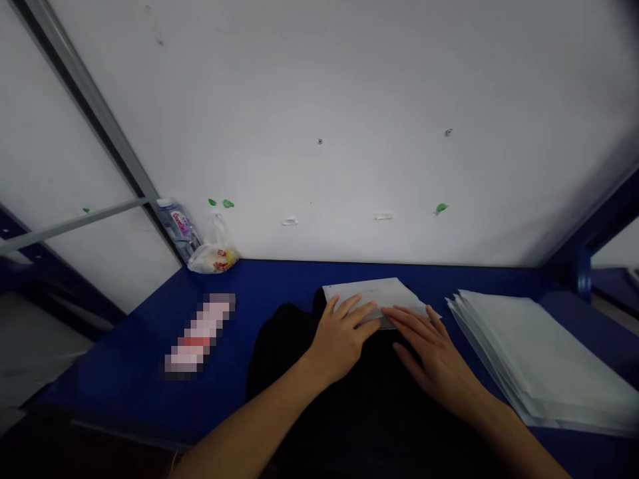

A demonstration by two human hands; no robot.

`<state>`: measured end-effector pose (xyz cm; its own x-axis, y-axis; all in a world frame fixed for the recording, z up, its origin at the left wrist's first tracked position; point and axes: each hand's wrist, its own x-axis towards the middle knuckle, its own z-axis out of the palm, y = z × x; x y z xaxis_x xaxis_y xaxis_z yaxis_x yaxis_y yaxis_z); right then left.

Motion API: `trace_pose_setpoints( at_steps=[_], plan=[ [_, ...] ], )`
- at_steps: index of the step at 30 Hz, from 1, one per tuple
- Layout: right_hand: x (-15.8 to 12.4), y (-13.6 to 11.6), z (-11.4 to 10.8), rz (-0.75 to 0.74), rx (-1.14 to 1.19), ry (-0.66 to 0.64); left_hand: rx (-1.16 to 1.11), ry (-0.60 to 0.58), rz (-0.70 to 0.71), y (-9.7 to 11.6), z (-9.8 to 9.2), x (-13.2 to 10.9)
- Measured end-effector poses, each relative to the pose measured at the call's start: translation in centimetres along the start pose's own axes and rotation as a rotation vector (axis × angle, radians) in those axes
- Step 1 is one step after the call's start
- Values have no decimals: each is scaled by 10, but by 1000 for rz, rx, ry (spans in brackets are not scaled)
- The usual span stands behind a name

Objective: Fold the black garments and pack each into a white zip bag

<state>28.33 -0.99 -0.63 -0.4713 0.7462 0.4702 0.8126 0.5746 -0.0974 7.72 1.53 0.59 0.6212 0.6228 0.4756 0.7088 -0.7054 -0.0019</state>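
A black folded garment lies on the blue table, with a white sheet or flat bag lying on its far edge. My left hand rests flat on the near edge of that sheet, fingers spread. My right hand lies beside it, its fingertips on the same white sheet and almost touching my left hand. Neither hand visibly grips anything. To the right, a stack of white sheets or flat bags sits close to my right hand.
The blue table ends at a white wall with green marks. A pixelated pink-and-white object lies on the left. A plastic water bottle and a crumpled plastic bag stand in the far left corner.
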Motion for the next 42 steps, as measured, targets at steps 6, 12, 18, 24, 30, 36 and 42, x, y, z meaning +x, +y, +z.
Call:
trace_pose_setpoints(
  at_steps=[6,12,18,24,30,36,42],
  plan=[
    [4,-6,-8,-10,-46,61,9,-65,-122,1,0,1],
    [-4,-13,-22,501,-62,331,-10,107,-280,-4,-2,2],
    [-2,-12,-10,719,-29,-217,-17,296,-270,-5,-4,3],
    [4,-19,-3,679,99,-235,17,233,-293,-6,-4,3],
    [10,-12,7,755,173,-236,21,198,-309,-6,-3,3],
    [19,-3,9,718,391,-231,15,201,-364,-7,-8,3],
    [17,-18,0,727,793,-81,-19,177,-430,-11,-11,2]
  ],
)
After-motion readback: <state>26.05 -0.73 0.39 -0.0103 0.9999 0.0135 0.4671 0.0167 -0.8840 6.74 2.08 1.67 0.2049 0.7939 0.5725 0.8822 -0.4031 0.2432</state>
